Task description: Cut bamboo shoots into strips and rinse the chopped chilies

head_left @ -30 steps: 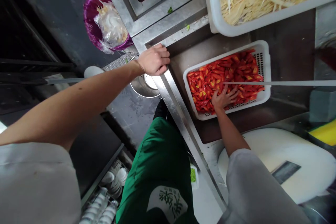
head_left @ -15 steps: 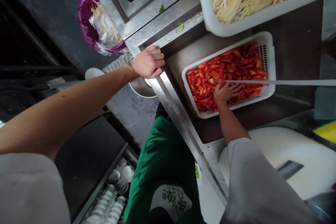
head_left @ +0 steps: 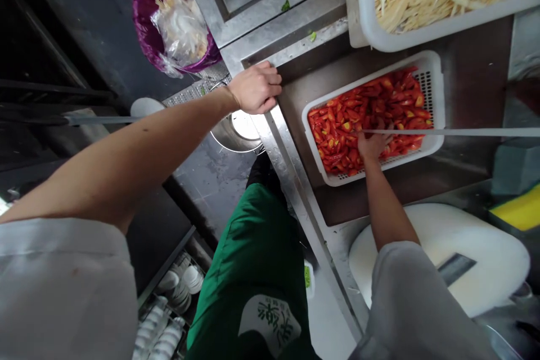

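Note:
My left hand grips the corner rim of the steel sink, fingers curled over the edge. My right hand is down in a white perforated basket full of cut red chillies, its fingers curled into the pile. The basket sits inside the sink. A thin stream of water crosses the basket from the right, just above my right hand.
A large white tub of pale vegetable strips stands behind the basket. A round white cutting board with a cleaver lies at the right. A purple bin and a steel bowl are on the floor left. Dishes sit on a lower shelf.
My right hand has pushed a little further right into the chillies, fingers now more curled. The left hand still holds the sink rim. The view has shifted slightly.

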The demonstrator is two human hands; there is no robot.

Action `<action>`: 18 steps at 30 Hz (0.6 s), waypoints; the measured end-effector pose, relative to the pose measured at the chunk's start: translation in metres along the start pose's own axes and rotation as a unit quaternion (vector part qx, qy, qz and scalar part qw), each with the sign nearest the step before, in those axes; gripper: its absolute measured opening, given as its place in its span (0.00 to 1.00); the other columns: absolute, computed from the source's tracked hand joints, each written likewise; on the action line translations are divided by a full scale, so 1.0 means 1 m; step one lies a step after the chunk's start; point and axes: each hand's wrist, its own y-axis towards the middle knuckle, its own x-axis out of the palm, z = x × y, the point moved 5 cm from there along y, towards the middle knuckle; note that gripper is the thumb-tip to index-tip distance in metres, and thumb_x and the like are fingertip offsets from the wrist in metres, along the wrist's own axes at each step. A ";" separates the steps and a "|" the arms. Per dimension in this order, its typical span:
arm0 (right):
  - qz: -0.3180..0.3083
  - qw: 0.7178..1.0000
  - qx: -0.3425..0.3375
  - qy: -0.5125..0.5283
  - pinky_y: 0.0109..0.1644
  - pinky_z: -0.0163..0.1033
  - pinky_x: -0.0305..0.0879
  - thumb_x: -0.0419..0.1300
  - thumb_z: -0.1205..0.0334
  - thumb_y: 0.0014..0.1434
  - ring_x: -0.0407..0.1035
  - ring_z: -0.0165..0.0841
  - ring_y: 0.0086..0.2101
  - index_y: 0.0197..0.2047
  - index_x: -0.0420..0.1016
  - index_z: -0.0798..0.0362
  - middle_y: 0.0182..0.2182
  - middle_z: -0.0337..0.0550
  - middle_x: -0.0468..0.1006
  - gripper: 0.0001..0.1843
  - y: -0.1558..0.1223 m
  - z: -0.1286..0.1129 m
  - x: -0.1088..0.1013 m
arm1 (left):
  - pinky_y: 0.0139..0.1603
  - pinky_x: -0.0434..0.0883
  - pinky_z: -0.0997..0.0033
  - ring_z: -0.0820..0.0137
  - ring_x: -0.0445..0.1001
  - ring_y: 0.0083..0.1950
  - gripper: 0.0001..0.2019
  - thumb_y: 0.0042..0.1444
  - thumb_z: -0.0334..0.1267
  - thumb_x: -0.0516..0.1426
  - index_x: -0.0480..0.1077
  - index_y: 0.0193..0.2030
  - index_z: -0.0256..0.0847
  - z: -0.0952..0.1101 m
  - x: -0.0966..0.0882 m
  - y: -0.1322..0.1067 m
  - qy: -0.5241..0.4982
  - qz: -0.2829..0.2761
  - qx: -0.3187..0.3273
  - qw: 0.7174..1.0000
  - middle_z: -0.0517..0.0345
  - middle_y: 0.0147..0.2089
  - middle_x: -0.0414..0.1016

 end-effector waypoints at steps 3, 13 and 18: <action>-0.012 1.000 -0.015 0.006 0.73 0.76 0.52 0.54 0.43 0.68 0.52 0.62 0.73 0.79 0.56 0.56 0.75 0.71 0.55 0.43 -0.002 -0.004 0.000 | 0.52 0.68 0.46 0.58 0.67 0.43 0.08 0.64 0.42 0.54 0.70 0.33 0.48 0.001 -0.001 0.001 0.031 -0.012 0.012 0.999 0.49 0.39 0.76; -0.066 0.997 0.001 -0.048 0.70 0.76 0.56 0.59 0.28 0.62 0.55 0.70 0.70 0.81 0.47 0.66 0.74 0.85 0.52 0.62 -0.021 -0.025 0.030 | 0.52 0.63 0.48 0.57 0.59 0.43 0.07 0.65 0.42 0.53 0.69 0.35 0.52 -0.001 0.001 0.000 0.072 -0.010 0.030 0.997 0.49 0.38 0.74; -0.116 0.991 -0.001 -0.060 0.70 0.66 0.63 0.64 0.24 0.58 0.60 0.65 0.69 0.83 0.43 0.63 0.72 0.80 0.58 0.69 0.003 -0.009 0.035 | 0.52 0.63 0.50 0.58 0.57 0.41 0.07 0.64 0.44 0.53 0.64 0.33 0.52 -0.001 -0.002 0.001 0.026 0.003 0.020 0.999 0.51 0.35 0.72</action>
